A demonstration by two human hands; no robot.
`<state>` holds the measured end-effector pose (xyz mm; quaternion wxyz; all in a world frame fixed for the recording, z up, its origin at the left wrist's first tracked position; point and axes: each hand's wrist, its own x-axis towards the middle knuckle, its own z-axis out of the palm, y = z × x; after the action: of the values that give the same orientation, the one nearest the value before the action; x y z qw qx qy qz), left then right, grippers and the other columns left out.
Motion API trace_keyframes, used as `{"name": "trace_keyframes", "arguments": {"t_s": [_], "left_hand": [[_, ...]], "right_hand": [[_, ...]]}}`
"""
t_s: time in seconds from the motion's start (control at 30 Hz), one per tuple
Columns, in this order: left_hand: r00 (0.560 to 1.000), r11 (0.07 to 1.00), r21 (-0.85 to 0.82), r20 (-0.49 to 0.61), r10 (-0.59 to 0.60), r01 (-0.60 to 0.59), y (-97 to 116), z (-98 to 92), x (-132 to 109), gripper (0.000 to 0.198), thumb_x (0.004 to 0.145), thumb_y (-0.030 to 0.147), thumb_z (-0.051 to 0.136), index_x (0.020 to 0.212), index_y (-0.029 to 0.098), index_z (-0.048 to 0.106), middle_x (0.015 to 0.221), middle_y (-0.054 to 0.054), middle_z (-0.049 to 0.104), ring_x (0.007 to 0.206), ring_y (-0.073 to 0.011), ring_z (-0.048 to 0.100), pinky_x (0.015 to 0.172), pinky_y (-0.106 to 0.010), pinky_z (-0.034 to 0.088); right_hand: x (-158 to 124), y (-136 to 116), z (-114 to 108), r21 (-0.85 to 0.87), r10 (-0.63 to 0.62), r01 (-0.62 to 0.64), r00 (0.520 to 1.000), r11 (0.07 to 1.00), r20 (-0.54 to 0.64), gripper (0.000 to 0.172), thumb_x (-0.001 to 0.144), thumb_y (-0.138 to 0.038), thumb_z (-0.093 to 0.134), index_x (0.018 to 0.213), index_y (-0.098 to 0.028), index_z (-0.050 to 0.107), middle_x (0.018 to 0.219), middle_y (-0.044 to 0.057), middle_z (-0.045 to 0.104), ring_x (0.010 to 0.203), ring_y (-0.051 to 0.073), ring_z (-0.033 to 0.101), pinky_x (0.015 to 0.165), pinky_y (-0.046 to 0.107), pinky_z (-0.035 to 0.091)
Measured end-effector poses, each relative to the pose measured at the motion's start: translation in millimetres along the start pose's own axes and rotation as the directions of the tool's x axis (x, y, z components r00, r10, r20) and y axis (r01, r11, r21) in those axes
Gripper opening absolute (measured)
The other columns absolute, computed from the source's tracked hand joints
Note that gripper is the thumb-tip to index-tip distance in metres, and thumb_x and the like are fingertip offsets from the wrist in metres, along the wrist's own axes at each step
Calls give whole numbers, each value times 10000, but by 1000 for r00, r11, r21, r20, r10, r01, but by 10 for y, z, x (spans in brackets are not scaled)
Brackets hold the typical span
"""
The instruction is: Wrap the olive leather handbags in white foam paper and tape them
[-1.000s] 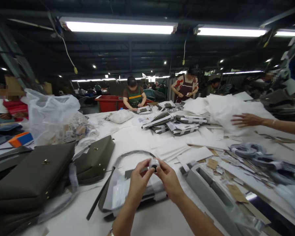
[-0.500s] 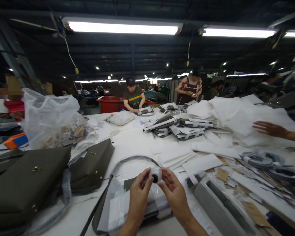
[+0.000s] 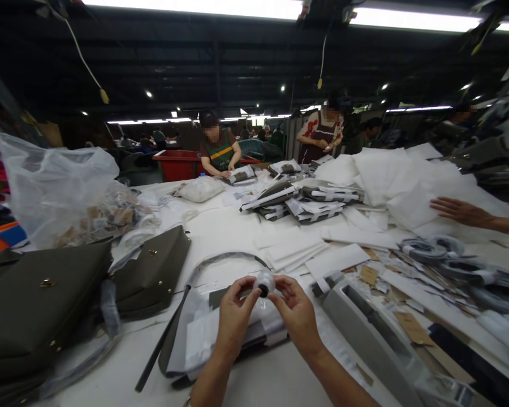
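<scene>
At the far left of the desk (image 3: 254,379) sat a clear plastic bag (image 3: 55,181) of small scraps, and in front of it lay two olive-green handbags (image 3: 34,305), bare of any wrapping. Next along, a dark strap (image 3: 161,339) ran toward a flat handbag partly wrapped in white paper (image 3: 203,339), which lay directly under the person's hands. The left hand (image 3: 233,316) and the right hand (image 3: 296,311) met just above it, with their thumbs and forefingers pinched from either side on a small white roll (image 3: 264,282) with a dark centre. The other fingers were curled loosely, and neither palm touched the bag. The roll was held clear of the desk, between the two hands. To the right stood a long grey tray (image 3: 365,328) among paper tags. Farther back lay a stack of finished paper-wrapped bags (image 3: 305,206), so some wrapping looked done while the olive ones remained. At the far right, a co-worker's hand (image 3: 458,212) rested spread on a heap of white sheets (image 3: 407,181).
</scene>
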<state>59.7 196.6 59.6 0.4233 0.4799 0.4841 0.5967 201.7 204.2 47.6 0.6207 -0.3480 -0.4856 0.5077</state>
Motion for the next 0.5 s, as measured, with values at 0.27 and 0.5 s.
{"name": "trace_keyframes", "arguments": {"t_s": [0.27, 0.5], "left_hand": [[997, 999, -44, 73, -21, 24, 15, -10, -2, 305, 814, 400, 706, 1019, 177, 663, 1020, -85, 696, 988, -235, 631, 869, -324, 501], [978, 969, -201, 183, -104, 141, 32, -11, -16, 343, 804, 417, 728, 1029, 165, 672, 998, -77, 691, 928, -206, 620, 845, -310, 510]], "right_hand": [[36, -85, -93, 74, 101, -107, 992, 992, 79, 431, 783, -384, 771, 1155, -225, 622, 1135, 87, 696, 1089, 261, 644, 899, 380, 560], [60, 2, -160, 83, 188, -194, 980, 978, 68, 401, 849, -448, 694, 1178, -219, 682, 1165, 76, 692, 1053, 247, 640, 830, 348, 559]]}}
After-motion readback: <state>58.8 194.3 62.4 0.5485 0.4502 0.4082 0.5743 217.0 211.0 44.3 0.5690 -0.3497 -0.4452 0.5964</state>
